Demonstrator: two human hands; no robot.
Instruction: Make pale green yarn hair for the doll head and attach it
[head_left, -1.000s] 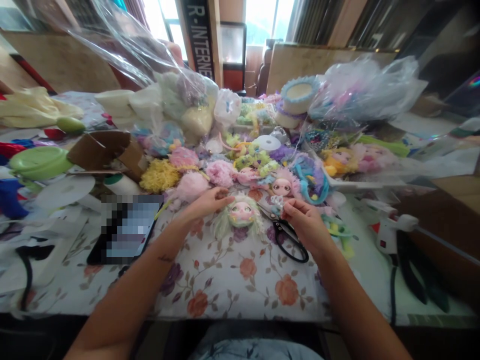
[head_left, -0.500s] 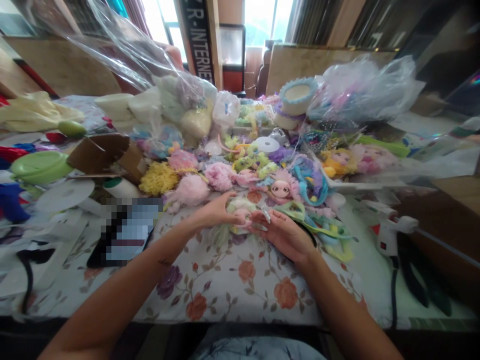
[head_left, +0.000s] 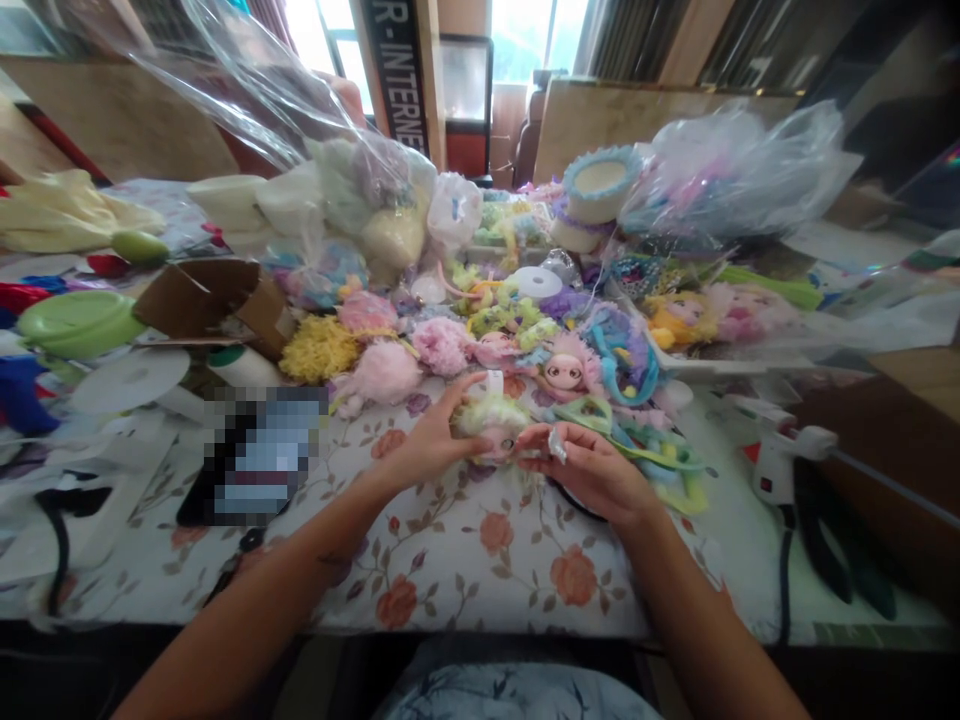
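A doll head [head_left: 495, 440] with pale yellow-green hair is gripped by my left hand [head_left: 439, 435], thumb in front and fingers curved over the hair. Its painted face is turned toward me, partly covered by the thumb. My right hand [head_left: 589, 465] pinches a small shiny silvery piece [head_left: 556, 446], too small to name, close to the doll head's right side. Whether those right fingertips also touch the head I cannot tell. Just beyond lies another doll head [head_left: 564, 372] with pink hair. Blue and yellow-green ribbons [head_left: 660, 455] lie right of my right hand.
At left are a phone [head_left: 259, 460], a white spool [head_left: 131, 380] and a cardboard box [head_left: 214, 305]. Fluffy yellow yarn [head_left: 320, 348] and pink pompoms [head_left: 386, 372] lie behind. A glue gun [head_left: 780, 455] with its cord is at right, before a clear plastic bag [head_left: 735, 185].
The doll head has turned so more of its face shows. My right hand has shifted slightly right with the silvery piece, away from the head.
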